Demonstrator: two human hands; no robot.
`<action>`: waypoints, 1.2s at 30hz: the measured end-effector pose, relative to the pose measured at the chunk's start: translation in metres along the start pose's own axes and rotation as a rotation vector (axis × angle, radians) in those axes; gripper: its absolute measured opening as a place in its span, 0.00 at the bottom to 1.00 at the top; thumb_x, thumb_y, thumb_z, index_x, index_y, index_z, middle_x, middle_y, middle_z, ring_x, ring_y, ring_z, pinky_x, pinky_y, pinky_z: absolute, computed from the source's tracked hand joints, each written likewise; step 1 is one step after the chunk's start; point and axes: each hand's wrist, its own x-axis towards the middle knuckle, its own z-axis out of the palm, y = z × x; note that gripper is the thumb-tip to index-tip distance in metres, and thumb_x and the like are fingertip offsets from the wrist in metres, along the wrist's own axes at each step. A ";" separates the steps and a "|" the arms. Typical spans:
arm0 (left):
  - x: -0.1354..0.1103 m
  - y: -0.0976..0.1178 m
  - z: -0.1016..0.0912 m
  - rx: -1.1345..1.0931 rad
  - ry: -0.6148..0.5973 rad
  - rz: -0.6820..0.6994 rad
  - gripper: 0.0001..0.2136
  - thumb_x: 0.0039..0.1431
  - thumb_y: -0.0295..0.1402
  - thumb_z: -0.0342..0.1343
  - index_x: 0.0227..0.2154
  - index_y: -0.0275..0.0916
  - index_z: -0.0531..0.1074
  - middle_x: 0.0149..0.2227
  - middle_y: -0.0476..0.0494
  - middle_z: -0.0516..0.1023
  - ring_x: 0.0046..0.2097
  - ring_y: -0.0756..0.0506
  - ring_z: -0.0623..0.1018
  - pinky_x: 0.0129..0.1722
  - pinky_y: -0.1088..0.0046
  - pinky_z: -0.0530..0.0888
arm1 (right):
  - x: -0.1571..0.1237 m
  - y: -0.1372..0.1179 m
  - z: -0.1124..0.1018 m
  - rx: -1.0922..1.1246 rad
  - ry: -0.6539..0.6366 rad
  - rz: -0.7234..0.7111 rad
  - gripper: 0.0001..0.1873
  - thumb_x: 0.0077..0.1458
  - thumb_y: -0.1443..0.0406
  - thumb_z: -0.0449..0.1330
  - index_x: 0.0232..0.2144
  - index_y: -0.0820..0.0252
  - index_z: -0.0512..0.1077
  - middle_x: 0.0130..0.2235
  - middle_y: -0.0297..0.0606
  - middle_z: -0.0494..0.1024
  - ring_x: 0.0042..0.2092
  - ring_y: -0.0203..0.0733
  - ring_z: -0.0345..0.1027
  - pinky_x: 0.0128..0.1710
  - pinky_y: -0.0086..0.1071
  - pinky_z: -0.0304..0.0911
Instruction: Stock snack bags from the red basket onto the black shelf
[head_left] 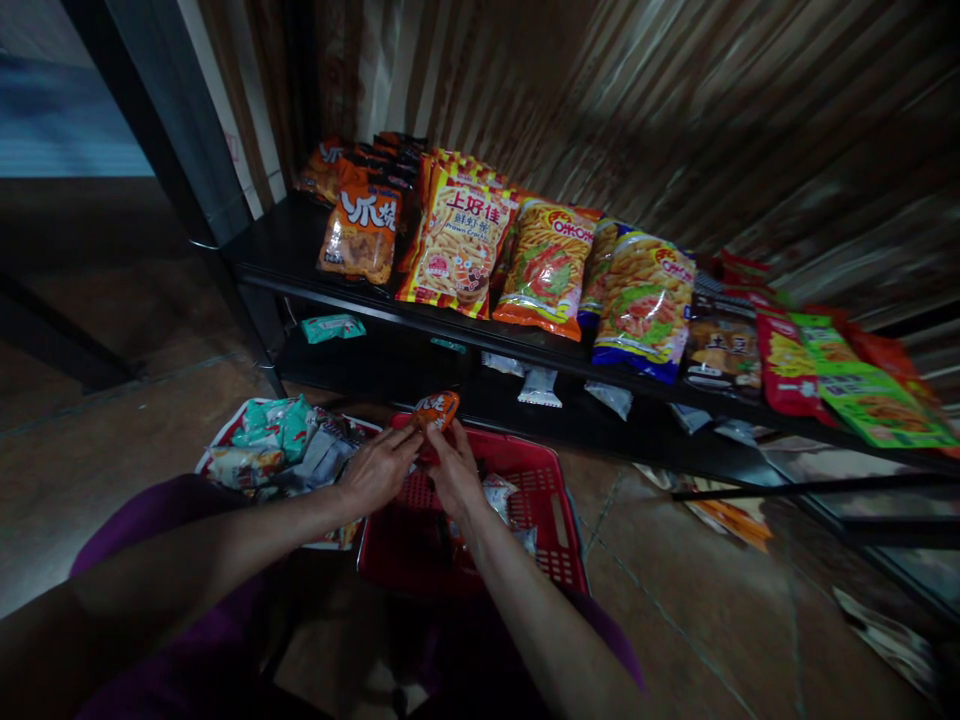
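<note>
Both of my hands hold one small orange snack packet with white lettering, above the far rim of a red plastic basket. My left hand has its fingers closed at the packet's left and lower side. From the right, my right hand grips its lower edge with bent fingers. Inside the basket lie a few shiny wrapped packets, partly hidden by my right forearm. A white basket to the left is heaped with small packets, among them teal ones.
A black shelf runs across in front, lined with snack bags such as prawn crackers and orange bags. Its lower board carries a teal packet and several silvery packets. A dark post stands at left.
</note>
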 end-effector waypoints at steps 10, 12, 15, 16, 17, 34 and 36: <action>-0.004 0.008 -0.004 0.096 0.037 0.131 0.16 0.59 0.27 0.46 0.48 0.35 0.70 0.53 0.32 0.70 0.53 0.39 0.71 0.48 0.58 0.73 | 0.005 -0.001 0.000 0.097 -0.019 -0.084 0.23 0.37 0.65 0.68 0.39 0.52 0.67 0.34 0.29 0.78 0.36 0.35 0.72 0.37 0.29 0.67; -0.004 0.008 -0.005 0.106 0.029 0.140 0.15 0.59 0.27 0.46 0.48 0.35 0.70 0.53 0.32 0.70 0.54 0.38 0.70 0.48 0.57 0.73 | 0.005 -0.002 0.000 0.103 -0.024 -0.079 0.24 0.36 0.66 0.68 0.39 0.52 0.67 0.34 0.29 0.78 0.35 0.34 0.72 0.36 0.28 0.66; -0.003 0.009 -0.005 0.121 -0.009 0.158 0.15 0.59 0.28 0.47 0.49 0.36 0.69 0.56 0.33 0.67 0.58 0.37 0.66 0.49 0.57 0.72 | 0.006 -0.002 -0.002 0.122 0.006 -0.077 0.24 0.35 0.68 0.68 0.39 0.53 0.68 0.34 0.29 0.78 0.34 0.33 0.72 0.36 0.27 0.66; -0.003 0.009 -0.004 0.120 -0.026 0.165 0.15 0.59 0.28 0.48 0.49 0.36 0.68 0.57 0.33 0.66 0.59 0.37 0.64 0.50 0.57 0.72 | 0.007 -0.001 -0.004 0.127 0.015 -0.079 0.24 0.35 0.68 0.68 0.38 0.53 0.68 0.34 0.28 0.78 0.35 0.33 0.72 0.36 0.27 0.66; -0.003 0.009 -0.004 0.116 -0.042 0.174 0.16 0.59 0.29 0.49 0.50 0.36 0.67 0.59 0.33 0.64 0.60 0.37 0.62 0.51 0.57 0.71 | 0.008 -0.001 -0.005 0.128 0.021 -0.083 0.23 0.36 0.68 0.68 0.38 0.53 0.68 0.34 0.29 0.78 0.35 0.33 0.72 0.36 0.27 0.66; -0.013 0.001 -0.022 -0.249 0.076 0.195 0.18 0.60 0.26 0.45 0.53 0.37 0.64 0.57 0.36 0.66 0.59 0.45 0.66 0.57 0.65 0.64 | 0.028 -0.014 -0.028 0.162 0.076 0.020 0.11 0.42 0.66 0.66 0.31 0.53 0.69 0.30 0.28 0.79 0.32 0.37 0.73 0.35 0.32 0.70; -0.003 -0.004 -0.033 -0.382 0.193 -0.053 0.15 0.60 0.30 0.48 0.50 0.38 0.68 0.54 0.38 0.69 0.56 0.44 0.68 0.57 0.63 0.64 | 0.024 -0.019 -0.027 0.123 -0.009 0.077 0.14 0.41 0.66 0.67 0.32 0.53 0.70 0.31 0.29 0.79 0.33 0.38 0.74 0.36 0.33 0.70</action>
